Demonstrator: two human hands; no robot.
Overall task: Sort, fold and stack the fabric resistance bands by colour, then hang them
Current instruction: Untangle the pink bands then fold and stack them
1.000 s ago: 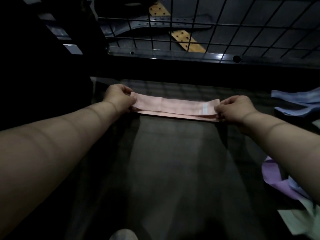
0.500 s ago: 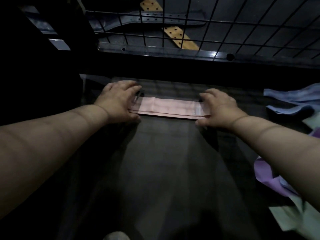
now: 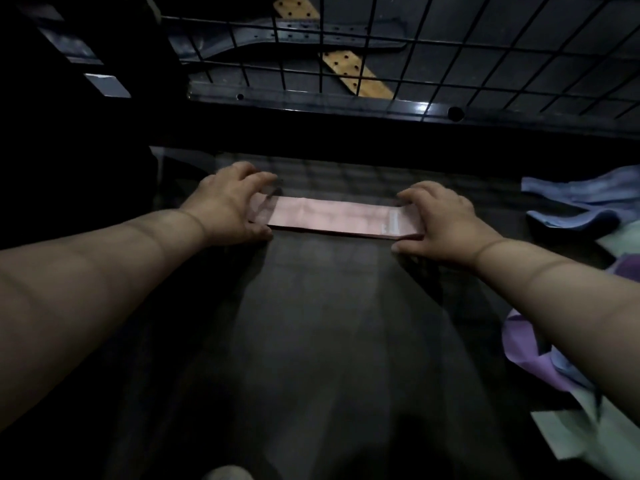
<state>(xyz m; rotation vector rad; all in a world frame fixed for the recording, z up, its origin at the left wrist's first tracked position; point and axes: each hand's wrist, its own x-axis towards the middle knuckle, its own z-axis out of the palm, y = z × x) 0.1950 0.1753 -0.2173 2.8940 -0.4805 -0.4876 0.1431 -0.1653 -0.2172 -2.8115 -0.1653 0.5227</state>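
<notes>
A pink fabric band point(image 3: 332, 218) lies flat and stretched out on the dark table point(image 3: 311, 341), a pale label near its right end. My left hand point(image 3: 230, 202) rests over the band's left end with its fingers spread above it. My right hand point(image 3: 438, 220) presses flat on the right end, thumb at the near edge. Loose bands lie at the right: blue ones point(image 3: 581, 202), a purple one point(image 3: 533, 355) and pale green ones point(image 3: 595, 431).
A black wire grid panel point(image 3: 450, 50) stands behind the table's far edge, with a dark frame bar point(image 3: 311, 102) at its foot. Beyond the grid lie a tan perforated strip point(image 3: 356, 77) and dark perforated parts. Everything left of the table is in deep shadow.
Both hands let go of their pinch on the band's ends and laid it down. They now lie flat on the ends, which have slid slightly outwards since half a second ago.
</notes>
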